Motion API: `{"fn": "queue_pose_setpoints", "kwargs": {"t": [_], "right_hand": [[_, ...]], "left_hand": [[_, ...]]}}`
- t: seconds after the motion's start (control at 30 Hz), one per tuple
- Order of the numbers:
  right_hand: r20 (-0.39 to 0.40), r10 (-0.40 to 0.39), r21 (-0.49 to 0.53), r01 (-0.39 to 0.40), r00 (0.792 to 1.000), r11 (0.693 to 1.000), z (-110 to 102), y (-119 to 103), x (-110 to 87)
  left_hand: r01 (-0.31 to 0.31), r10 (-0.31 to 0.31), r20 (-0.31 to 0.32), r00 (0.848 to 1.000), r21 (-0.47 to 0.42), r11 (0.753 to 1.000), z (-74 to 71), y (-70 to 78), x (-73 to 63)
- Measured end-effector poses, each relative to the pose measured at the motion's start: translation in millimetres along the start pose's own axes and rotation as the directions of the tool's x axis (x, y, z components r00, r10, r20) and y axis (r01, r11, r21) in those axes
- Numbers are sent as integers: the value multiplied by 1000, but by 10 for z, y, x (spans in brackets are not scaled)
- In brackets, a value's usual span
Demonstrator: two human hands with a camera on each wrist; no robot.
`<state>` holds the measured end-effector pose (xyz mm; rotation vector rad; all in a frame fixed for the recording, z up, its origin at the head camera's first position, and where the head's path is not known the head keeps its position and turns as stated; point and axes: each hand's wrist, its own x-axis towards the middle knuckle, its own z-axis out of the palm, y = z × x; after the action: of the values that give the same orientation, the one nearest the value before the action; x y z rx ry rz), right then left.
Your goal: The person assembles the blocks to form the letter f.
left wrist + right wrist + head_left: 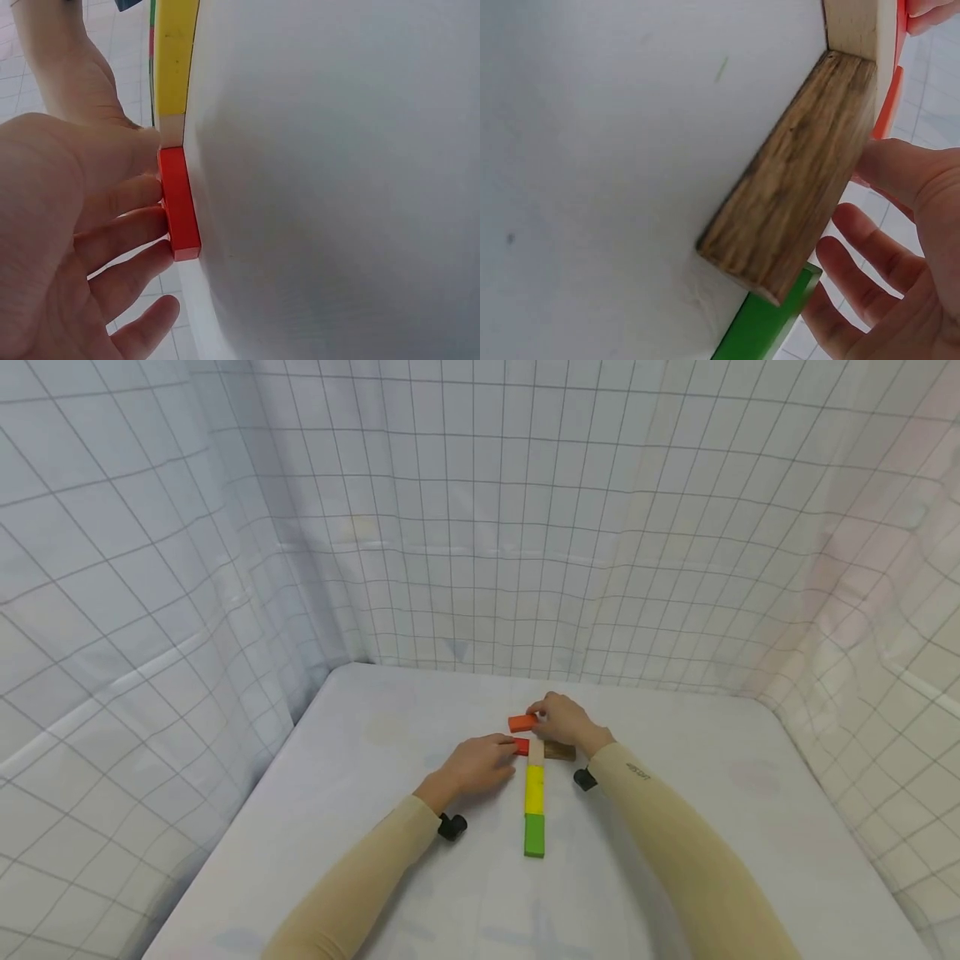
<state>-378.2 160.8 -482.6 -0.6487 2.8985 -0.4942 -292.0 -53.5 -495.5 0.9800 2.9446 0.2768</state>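
In the head view my right hand (564, 720) pinches an orange block (521, 723) by its right end, between thumb and finger. My left hand (478, 763) touches a red block (521, 747) with nearly straight fingertips; in the left wrist view they lie along the far edge of that red block (178, 202). A pale wooden block (536, 752) stands between the red block and a dark brown wooden block (558, 751). In the right wrist view the brown block (795, 172) meets the pale one (853, 30) at a corner.
Toward the person, a yellow block (534, 790) and a green block (534, 836) continue in line from the pale one. Another green piece (761, 326) shows beyond the brown block, by the right fingers. Grid-patterned white sheets (495, 527) enclose the white table (360, 827).
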Motion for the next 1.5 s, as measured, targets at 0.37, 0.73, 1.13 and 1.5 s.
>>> {"fn": "queue_pose_setpoints", "kwargs": {"t": [0.37, 0.73, 1.13, 1.5], "right_hand": [[-3, 21, 91, -21, 1000, 996, -52, 5, -24], [-54, -27, 276, 41, 998, 960, -128, -56, -49], [-127, -18, 374, 65, 992, 925, -166, -56, -89], [-135, 3, 421, 55, 991, 905, -205, -27, -127]], "left_hand": [[52, -51, 19, 999, -39, 998, -1, 62, -5], [85, -85, 33, 996, -2, 996, 19, 118, -28], [97, -97, -13, 995, 35, 995, 13, 204, -42], [91, -86, -59, 995, 88, 992, 43, 238, -55]]}}
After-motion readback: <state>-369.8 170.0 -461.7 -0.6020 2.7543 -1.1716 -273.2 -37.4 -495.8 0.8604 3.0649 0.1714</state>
